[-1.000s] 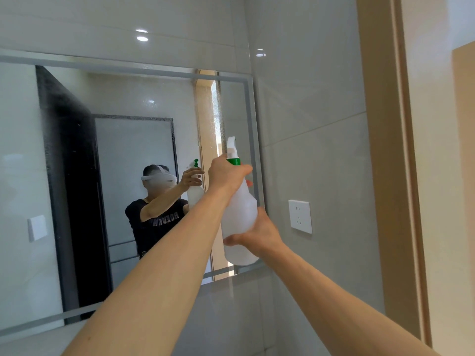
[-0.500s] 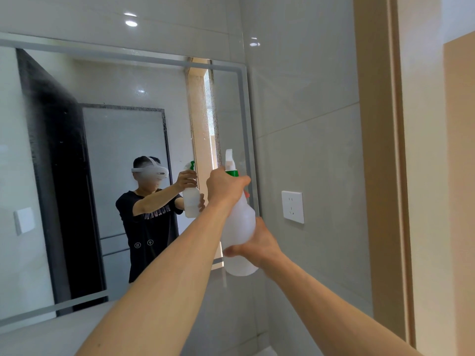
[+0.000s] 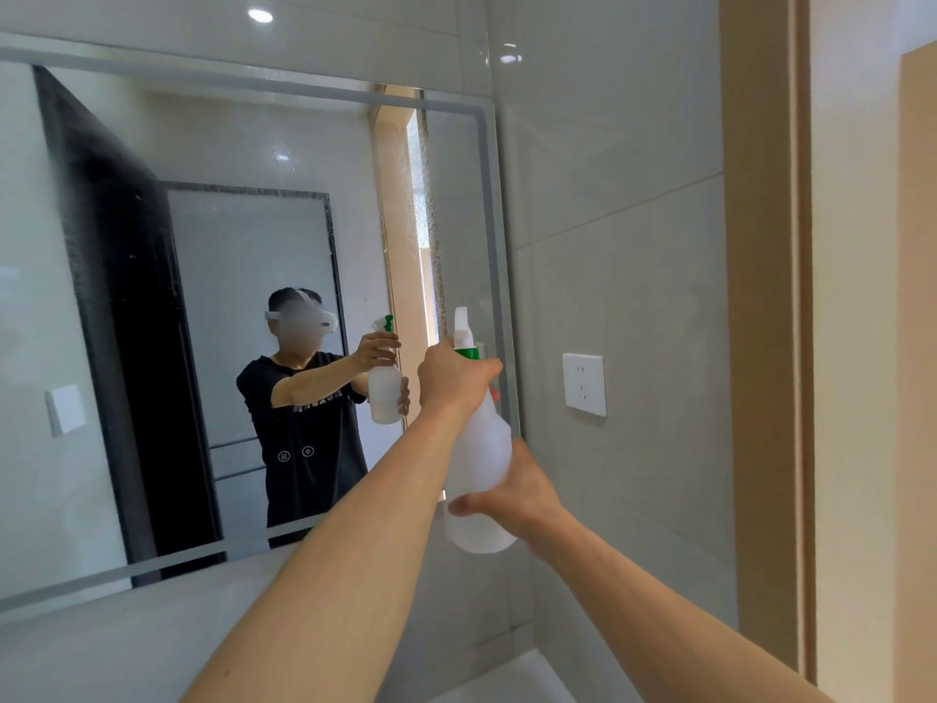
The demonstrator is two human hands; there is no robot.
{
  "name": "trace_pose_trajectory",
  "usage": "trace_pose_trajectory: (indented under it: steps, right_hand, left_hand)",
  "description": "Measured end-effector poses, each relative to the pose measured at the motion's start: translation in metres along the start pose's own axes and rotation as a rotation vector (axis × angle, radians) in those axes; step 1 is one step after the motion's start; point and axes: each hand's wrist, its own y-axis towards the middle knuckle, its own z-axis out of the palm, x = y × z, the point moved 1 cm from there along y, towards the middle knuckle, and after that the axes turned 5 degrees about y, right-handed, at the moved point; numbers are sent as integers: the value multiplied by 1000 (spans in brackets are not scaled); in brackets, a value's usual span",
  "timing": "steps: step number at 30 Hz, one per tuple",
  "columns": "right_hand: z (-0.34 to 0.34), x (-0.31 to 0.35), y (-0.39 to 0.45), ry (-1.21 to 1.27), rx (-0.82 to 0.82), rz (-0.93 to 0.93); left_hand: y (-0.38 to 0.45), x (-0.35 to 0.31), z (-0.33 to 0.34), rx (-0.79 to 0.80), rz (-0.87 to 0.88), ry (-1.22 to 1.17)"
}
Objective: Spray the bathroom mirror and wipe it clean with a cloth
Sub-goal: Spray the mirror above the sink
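The spray bottle [image 3: 479,459], translucent white with a green collar, is held upright in the air just in front of the mirror's right edge, nozzle toward the glass. The left hand [image 3: 454,380] is wrapped around the bottle's neck at the trigger, fingers curled over it. The right hand [image 3: 522,492] grips the lower body from behind and the right, thumb across the front.

The mirror [image 3: 203,154] is wall-mounted with a frosted border. Fine droplets mist its left part and a strip near the right edge. It reflects a person in a dark shirt holding the bottle, a dark doorway and a wall switch.

A white power socket [image 3: 584,384] sits on the grey tiled wall [image 3: 618,276] right of the mirror. A beige door frame [image 3: 763,296] runs alongside. Both forearms cross the lower view, covering part of the mirror's bottom edge.
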Motion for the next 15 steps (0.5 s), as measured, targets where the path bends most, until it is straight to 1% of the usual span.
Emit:
trace_pose_trajectory:
  steps: [5, 11, 15]
  right_hand:
    - [2, -8, -2, -33, -8, -9]
    - [7, -23, -8, -37, -5, 7]
    - [9, -32, -11, -65, -11, 6]
  left_hand:
    - [-5, 10, 2, -45, -18, -13]
    - [-15, 25, 2, 64, -37, -38]
    - [-25, 34, 3, 85, -47, -92]
